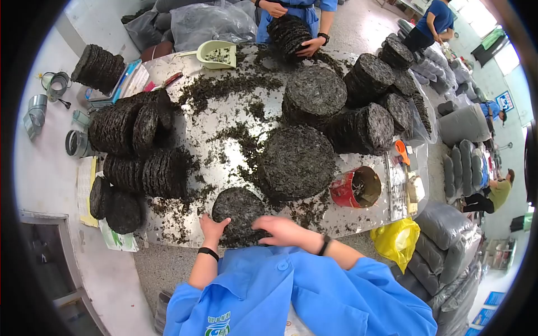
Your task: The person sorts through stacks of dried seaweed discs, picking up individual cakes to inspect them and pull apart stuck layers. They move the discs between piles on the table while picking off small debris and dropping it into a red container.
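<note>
"Thumb and fingers of the left hand (213, 228), how are they sitting?"

"They're spreading open, with the thumb pointing toward the small dark round stack (238, 206) and meeting its left edge. The fingers are pointing up beside it."

"And the right hand (278, 229)?"

"It's reaching in from the other side, with its fingertips coming over the lower right edge of that stack. It's blurring a little, so I cannot tell how wide it's opening or whether it's pressing down."

"Where is the small stack lying?"

"It's resting on the near edge of the metal surface (219, 150), right in front of the person's blue jacket (246, 280). A wider round stack (298, 161) is standing just beyond it, toward the right."

"What else is sitting around there?"

"Dark flakes (238, 92) are scattering across the metal. A red bucket (342, 190) is standing to the right of the wider stack, and a yellow bag (395, 241) is hanging by the edge beyond the right forearm. Over on the left, rows of dark discs (116, 130) are lying on their sides."

"Is anyone working opposite?"

"Yes, a co-worker (297, 11) is holding another dark stack (288, 36) at the far edge, with one hand below it and the other at its top. A pale dustpan (217, 55) is lying near them, holding some flakes."
</note>
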Tool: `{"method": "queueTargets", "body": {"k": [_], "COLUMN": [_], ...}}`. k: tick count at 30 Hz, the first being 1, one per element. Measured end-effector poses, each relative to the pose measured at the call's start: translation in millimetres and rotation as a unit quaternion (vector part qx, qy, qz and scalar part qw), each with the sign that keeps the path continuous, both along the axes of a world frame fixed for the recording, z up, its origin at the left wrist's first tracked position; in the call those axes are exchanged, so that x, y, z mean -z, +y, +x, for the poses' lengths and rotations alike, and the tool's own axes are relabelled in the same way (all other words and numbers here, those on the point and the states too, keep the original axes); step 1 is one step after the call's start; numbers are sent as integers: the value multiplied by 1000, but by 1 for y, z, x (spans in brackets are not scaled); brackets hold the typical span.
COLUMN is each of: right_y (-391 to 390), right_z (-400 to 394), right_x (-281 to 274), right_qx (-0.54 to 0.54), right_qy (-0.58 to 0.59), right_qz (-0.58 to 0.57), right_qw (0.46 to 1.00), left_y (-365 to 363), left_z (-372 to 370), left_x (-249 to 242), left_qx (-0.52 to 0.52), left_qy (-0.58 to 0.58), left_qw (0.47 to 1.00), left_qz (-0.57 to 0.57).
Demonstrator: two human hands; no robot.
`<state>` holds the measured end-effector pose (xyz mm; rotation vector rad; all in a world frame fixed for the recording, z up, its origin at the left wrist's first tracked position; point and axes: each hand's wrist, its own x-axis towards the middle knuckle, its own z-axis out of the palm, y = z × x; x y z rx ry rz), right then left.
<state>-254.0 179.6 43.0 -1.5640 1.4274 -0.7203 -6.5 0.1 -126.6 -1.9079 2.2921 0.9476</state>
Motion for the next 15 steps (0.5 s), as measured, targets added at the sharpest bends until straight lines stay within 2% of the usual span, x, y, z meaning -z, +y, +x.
{"method": "queueTargets", "body": {"k": [1, 2, 3, 4, 5, 6, 7, 9, 11, 13, 15], "right_y": [-11, -21, -29, -35, -40, -45, -47, -46, -46, -52, -59], "right_z": [10, 20, 28, 35, 41, 45, 47, 49, 50, 55, 60], "right_x": [22, 41, 55, 68, 79, 85, 89, 93, 94, 101, 97], "right_qx": [2, -2, -5, -2, -30, -58, -54, -4, -8, 13, 40], "right_qy": [-4, 140, 280, 273, 313, 354, 351, 279, 262, 167, 202], "right_qz": [-3, -25, -45, -45, 13, 71, 73, 38, 22, -38, -83], "right_qw": [1000, 990, 959, 961, 949, 931, 932, 960, 965, 985, 975], "left_y": [3, 0, 1, 8, 11, 7, 7, 11, 12, 6, 1], "left_z": [11, 19, 18, 10, 7, 20, 28, 38, 43, 36, 29], "left_x": [30, 45, 29, -3, -23, -4, 1, 4, -3, -17, -24], "left_qx": [-66, -131, -130, -250, -357, -346, -344, -219, -210, -176, -171], "left_qy": [64, 126, 119, 215, 297, 271, 266, 440, 466, 553, 571], "left_qw": [994, 976, 977, 897, 761, 756, 759, 755, 741, 640, 644], "left_qz": [61, 120, 117, 295, 453, 484, 485, 434, 435, 503, 479]}}
